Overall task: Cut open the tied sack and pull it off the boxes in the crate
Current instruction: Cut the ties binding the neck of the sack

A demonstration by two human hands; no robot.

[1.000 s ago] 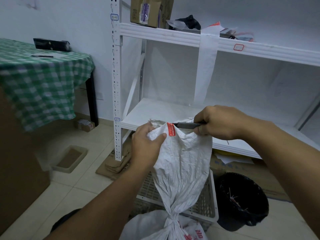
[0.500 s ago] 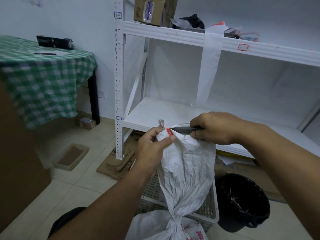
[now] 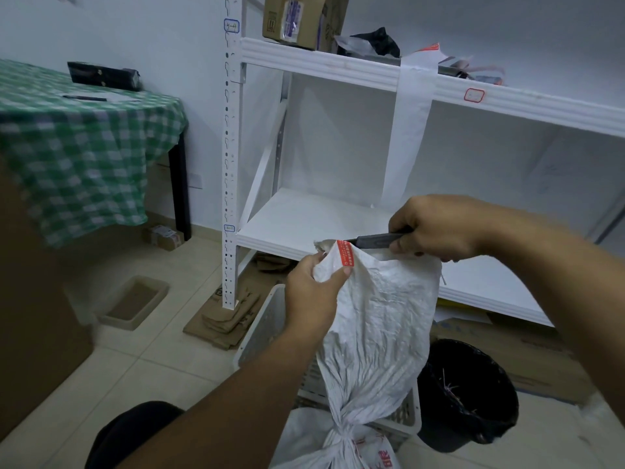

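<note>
**Two hands hold up the neck of a white sack, a knife at its top edge**

Seen from a camera on the person's head, looking down. A white woven sack (image 3: 378, 319) is pulled upward in the middle of the view. Low down it is cinched into a tight knot (image 3: 343, 429), and below the knot its bulging body runs out of the bottom of the frame. Above the knot the loose cloth fans out to a ragged top edge bearing a small red label (image 3: 347, 253).

The left hand (image 3: 313, 296) has its grip clamped on the left side of that top edge, thumb pressed just below the label. The right hand (image 3: 436, 228) has its grip closed around a dark knife (image 3: 375, 239), which lies roughly level with its tip touching the sack's top edge beside the label.

Behind the sack stands a white perforated crate (image 3: 262, 330) on the tiled floor; what it holds is hidden by the sack. To the right of the crate sits a black bin (image 3: 470, 390). A white metal shelving unit (image 3: 304, 228) fills the background, and on the left a table (image 3: 81, 147) is covered with a green checked cloth.
</note>
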